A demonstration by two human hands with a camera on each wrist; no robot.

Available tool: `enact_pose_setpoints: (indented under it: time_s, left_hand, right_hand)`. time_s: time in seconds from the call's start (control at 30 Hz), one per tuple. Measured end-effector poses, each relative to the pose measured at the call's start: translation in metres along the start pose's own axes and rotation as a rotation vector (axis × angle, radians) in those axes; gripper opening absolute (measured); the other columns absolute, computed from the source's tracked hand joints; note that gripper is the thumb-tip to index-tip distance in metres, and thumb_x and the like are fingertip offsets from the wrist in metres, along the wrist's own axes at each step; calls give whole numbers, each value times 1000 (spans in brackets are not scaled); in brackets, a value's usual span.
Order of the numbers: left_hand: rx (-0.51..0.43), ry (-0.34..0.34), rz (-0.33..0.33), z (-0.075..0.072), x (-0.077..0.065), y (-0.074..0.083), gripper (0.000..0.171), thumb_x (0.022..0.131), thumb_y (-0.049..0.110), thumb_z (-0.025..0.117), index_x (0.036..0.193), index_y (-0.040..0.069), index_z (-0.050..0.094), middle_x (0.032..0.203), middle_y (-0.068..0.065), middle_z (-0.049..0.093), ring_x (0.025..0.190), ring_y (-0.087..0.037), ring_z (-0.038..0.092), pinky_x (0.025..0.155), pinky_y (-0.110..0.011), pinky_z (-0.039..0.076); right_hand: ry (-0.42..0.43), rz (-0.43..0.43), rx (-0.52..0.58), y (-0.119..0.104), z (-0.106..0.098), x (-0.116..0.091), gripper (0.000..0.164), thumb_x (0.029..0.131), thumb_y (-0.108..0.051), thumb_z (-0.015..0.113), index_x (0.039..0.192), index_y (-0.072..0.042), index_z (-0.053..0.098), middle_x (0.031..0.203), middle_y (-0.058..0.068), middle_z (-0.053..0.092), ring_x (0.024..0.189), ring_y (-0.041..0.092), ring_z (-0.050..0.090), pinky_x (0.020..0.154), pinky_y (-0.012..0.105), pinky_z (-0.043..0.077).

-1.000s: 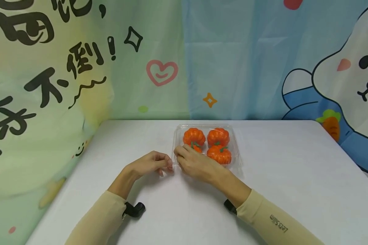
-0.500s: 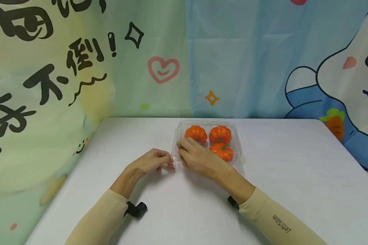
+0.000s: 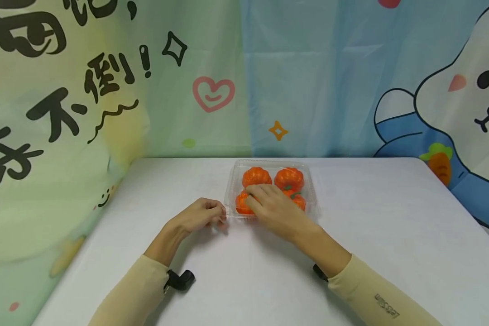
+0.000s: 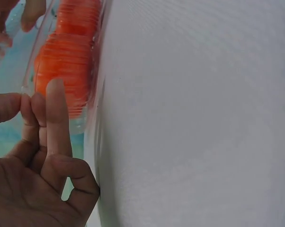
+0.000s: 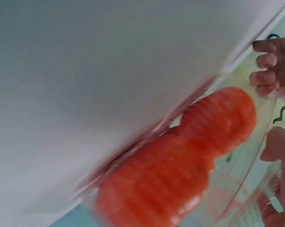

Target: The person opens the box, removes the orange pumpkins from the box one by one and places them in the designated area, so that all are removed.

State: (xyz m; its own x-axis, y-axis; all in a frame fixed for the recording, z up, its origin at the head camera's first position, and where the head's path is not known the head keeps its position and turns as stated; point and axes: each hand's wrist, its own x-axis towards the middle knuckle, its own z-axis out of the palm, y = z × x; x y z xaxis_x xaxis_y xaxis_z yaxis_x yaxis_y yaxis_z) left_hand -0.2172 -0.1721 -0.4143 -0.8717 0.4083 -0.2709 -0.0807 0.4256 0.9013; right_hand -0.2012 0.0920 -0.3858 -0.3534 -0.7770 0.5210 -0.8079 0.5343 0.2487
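A rectangular, clear plastic box (image 3: 230, 192) sits at the far middle of a white-topped table (image 3: 244, 280); its longer side appears to run left to right. Inside are four glossy, orange, ribbed pumpkins, two by two: far left (image 3: 256, 175), far right (image 3: 290, 178), near left (image 3: 242, 203) and near right (image 3: 301, 202). Green stems show on the two right-hand ones, the far one's towards the near edge, the near one's towards the far side.

The left hand (image 3: 199, 217) pinches the box's near left corner between thumb and fingertips, another finger standing straight. The right hand (image 3: 275, 212) arches over the near pumpkins, thumb and fingers apart; whether it touches one cannot be told.

Dark, upside-down lettering on the beige right sleeve (image 3: 375, 294) seems to read "LetsSlim", though small and blurred. A black device (image 3: 182, 280) shows at the left wrist. Behind, the printed cloth backdrop (image 3: 305, 77) carries bold black Chinese characters, 不 and 倒 legible, with an exclamation mark, and a white cartoon animal (image 3: 468, 90).
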Motion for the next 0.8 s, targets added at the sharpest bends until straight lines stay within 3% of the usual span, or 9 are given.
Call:
enact_pose_setpoints:
  time_s: [0.5,0.8]
  left_hand:
    - [30,11,-13,1,-1,2,23,95,22,54,92,4,69,81,-6,77,88,-18,73,72,-32,37]
    - [31,16,-22,0,0,2,22,95,21,54,92,6,69,94,-8,75,87,-18,75,72,-32,37]
  right_hand:
    - [33,62,61,20,-10,-31,23,88,5,71,109,1,63,120,16,62,111,33,62,97,45,52]
    - [29,69,71,27,-18,-45,23,88,5,69,109,2,61,117,17,61,111,34,60,100,46,51]
